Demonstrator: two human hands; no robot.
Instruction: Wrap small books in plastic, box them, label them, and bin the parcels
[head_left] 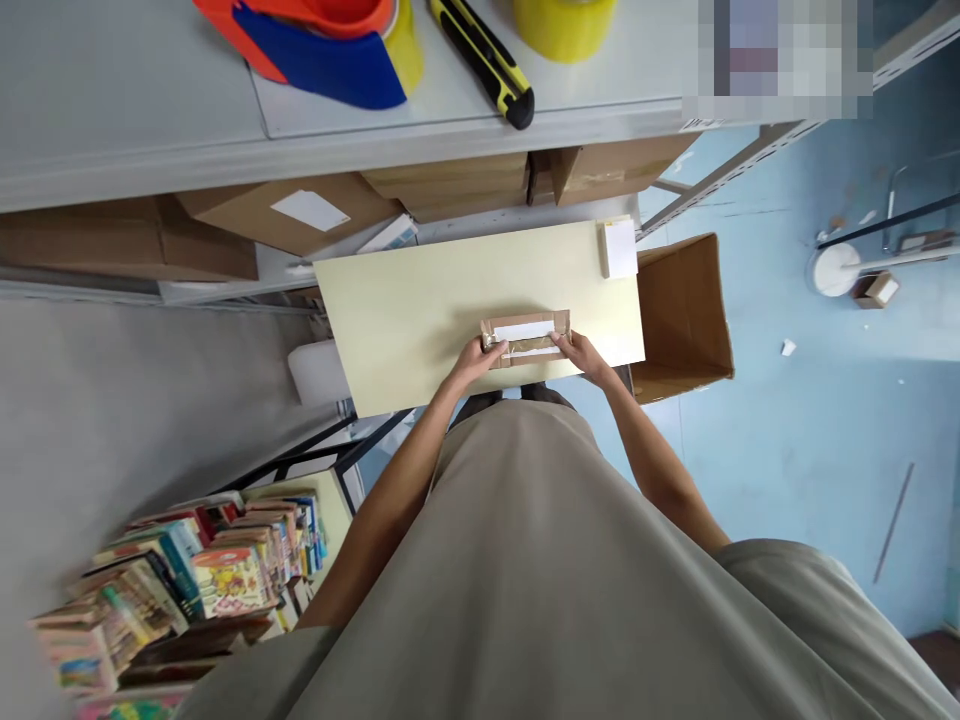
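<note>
A small brown cardboard package (529, 331) is held over the near edge of the pale yellow tabletop (420, 310). White label strips and a band of shiny tape run along its upper face. My left hand (476, 362) grips the package's left end, thumb on top. At the right end, my right hand (580, 354) has its thumb on the upper face and its other fingers at the side. The undersides of both hands are hidden.
An open cardboard box (682, 320) stands right of the table. A white pad (619, 249) lies at the far right corner. On the shelf above are a tape dispenser (322, 60), a utility knife (487, 60) and a yellow tape roll (564, 28). Books (225, 570) fill the lower left.
</note>
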